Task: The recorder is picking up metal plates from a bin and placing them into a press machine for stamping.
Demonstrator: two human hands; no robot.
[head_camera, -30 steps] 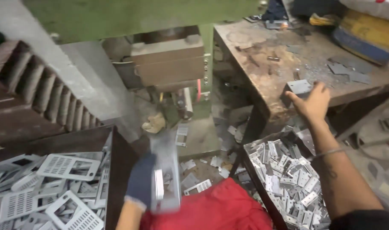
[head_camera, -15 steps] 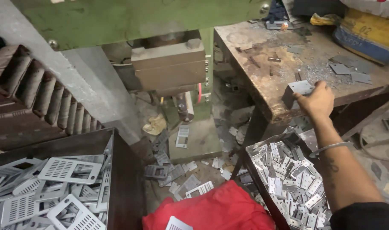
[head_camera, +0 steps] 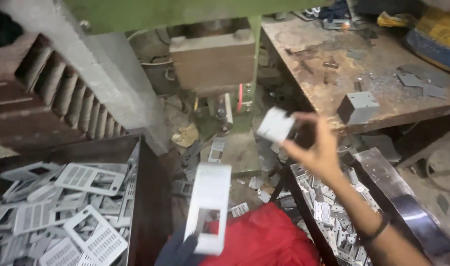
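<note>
Head view: gloved left hand (head_camera: 178, 251) clamps a thin, stiff perforated plate (head_camera: 208, 207) at its lower edge; bare right hand (head_camera: 319, 148) pinches a small light metal piece (head_camera: 275, 125); edges probably sharp.

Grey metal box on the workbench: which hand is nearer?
Right. The right hand, pinching a small metal plate, is just left of the grey metal box. The gloved left hand holds a perforated panel far lower left.

The perforated plate (head_camera: 208, 207) was pale grey with a fine grid of holes, the glove on the left hand (head_camera: 178, 251) dark blue, the cloth (head_camera: 264, 239) bright red, the press frame (head_camera: 185, 10) green, and the workbench (head_camera: 363, 64) rusty brown.
</note>
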